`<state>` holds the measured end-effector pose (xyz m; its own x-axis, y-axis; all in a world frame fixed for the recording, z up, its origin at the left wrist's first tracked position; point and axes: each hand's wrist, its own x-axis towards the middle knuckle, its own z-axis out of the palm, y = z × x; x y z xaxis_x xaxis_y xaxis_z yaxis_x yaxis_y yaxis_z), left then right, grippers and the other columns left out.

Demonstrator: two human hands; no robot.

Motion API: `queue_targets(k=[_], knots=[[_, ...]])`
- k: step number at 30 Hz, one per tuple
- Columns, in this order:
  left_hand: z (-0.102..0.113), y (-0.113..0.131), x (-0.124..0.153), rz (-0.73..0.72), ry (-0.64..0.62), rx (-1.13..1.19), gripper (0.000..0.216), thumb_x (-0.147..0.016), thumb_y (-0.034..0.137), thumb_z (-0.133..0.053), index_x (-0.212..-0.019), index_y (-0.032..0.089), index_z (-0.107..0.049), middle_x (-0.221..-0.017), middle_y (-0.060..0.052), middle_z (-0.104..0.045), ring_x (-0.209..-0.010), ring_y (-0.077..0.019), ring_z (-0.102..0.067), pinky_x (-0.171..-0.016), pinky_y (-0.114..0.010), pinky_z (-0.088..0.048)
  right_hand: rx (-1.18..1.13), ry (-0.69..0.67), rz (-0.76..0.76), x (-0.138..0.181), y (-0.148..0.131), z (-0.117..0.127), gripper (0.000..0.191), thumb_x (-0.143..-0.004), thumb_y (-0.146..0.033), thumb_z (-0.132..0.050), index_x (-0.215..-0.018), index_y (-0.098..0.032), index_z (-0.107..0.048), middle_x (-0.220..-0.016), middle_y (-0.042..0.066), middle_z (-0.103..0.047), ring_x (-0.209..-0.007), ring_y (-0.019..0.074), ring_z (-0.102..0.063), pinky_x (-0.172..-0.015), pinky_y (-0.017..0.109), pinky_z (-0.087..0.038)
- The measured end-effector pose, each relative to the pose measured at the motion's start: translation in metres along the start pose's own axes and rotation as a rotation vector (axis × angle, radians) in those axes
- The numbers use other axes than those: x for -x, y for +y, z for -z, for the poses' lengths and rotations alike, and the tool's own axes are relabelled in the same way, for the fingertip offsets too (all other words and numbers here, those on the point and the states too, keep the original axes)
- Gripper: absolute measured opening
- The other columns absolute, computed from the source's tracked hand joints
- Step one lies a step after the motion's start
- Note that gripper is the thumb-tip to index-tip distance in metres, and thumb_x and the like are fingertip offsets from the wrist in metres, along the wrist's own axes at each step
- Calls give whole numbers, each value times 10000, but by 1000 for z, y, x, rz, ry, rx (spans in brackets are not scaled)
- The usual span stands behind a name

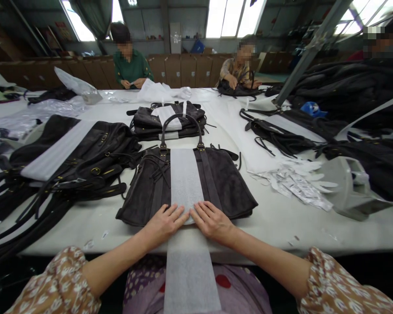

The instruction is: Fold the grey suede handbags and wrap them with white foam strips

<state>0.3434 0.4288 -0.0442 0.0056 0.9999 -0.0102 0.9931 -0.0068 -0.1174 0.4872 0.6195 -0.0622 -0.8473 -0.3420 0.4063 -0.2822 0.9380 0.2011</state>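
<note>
handbag (231,183) on pale table (275,233), cartons (173,72), windows (229,18)

brown cartons (174,72) in a row | dark curtain (93,17) by window (76,25) | slanted metal post (296,76)

I see one head-worn camera facing forward and down, looking from close by on the left hand (165,221) and right hand (214,222), its wide view reaching across the desk (275,220) to the distant windows (224,18).
</note>
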Motion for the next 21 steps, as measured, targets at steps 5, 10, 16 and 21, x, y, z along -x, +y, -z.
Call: queue_targets(k=[5, 10, 16, 21], knots=[[-7, 2, 6, -7, 32, -20, 510, -932, 139, -327, -1431, 241, -310, -1443, -80, -434, -1295, -296, -401, -1020, -490, -341, -27, 49, -20, 4, -3, -4, 323, -927, -127, -423, -1197, -88, -595, -1172, 198, -632, -1105, 277, -583, -945, 462, -457], [-7, 2, 11, -73, 25, -12, 571, -923, 193, -386, -1460, 304, -227, -1515, -78, -313, -1326, -357, -343, -1018, -574, -317, -44, 22, -72, 6, -8, -1, 328, -929, -155, -433, -1210, -120, -599, -1214, 171, -616, -1150, 274, -553, -972, 447, -445], [-5, 2, 13, -91, -2, 46, 608, -913, 215, -408, -1463, 350, -187, -1511, -46, -329, -1327, -406, -324, -992, -646, -308, -72, -14, -100, 5, -11, -4, 350, -923, -172, -458, -1249, -117, -571, -1265, 175, -583, -1193, 290, -517, -992, 448, -422], [-7, 4, 13, -68, -15, 68, 623, -910, 259, -440, -1457, 390, -172, -1506, -55, -338, -1324, -403, -336, -982, -656, -306, -249, -227, -19, 11, -1, 31, 524, -852, -138, -499, -1373, -137, -438, -1400, 173, -458, -1313, 273, -394, -1077, 459, -322]])
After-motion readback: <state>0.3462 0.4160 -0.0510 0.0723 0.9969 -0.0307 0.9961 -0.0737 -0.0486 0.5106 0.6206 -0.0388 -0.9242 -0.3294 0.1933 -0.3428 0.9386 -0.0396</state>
